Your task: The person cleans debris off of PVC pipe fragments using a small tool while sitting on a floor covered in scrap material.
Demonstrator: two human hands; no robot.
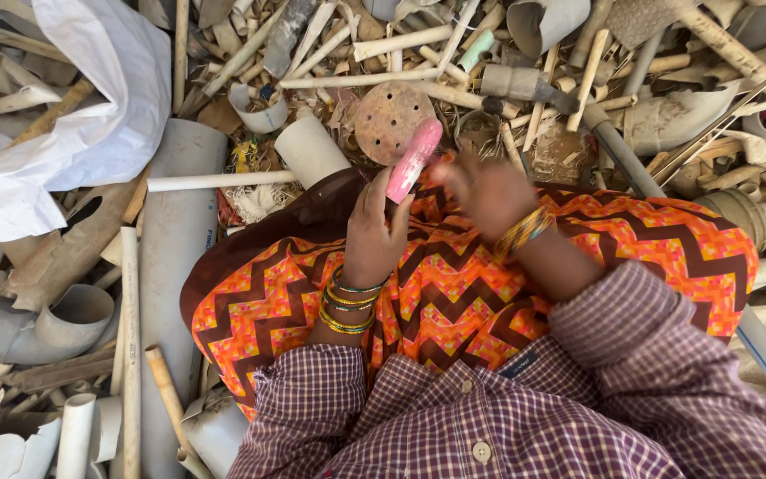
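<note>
My left hand (pixel 372 232) holds a flat pink plastic piece (pixel 414 160) upright above my lap, fingers wrapped round its lower end. My right hand (pixel 488 191) is just right of it, blurred, fingers curled; I cannot tell whether it holds anything. Both wrists carry bangles. Under the hands lies an orange zigzag-patterned cloth (pixel 454 293) over my knees. A checked shirt covers my arms at the bottom of the view.
Broken white and grey plastic pipes (pixel 175 257) and tubes lie heaped all around. A round brown perforated disc (pixel 392 120) sits just beyond the pink piece. A white sack (pixel 99 98) is at the upper left; a pipe elbow (pixel 64 324) at the left.
</note>
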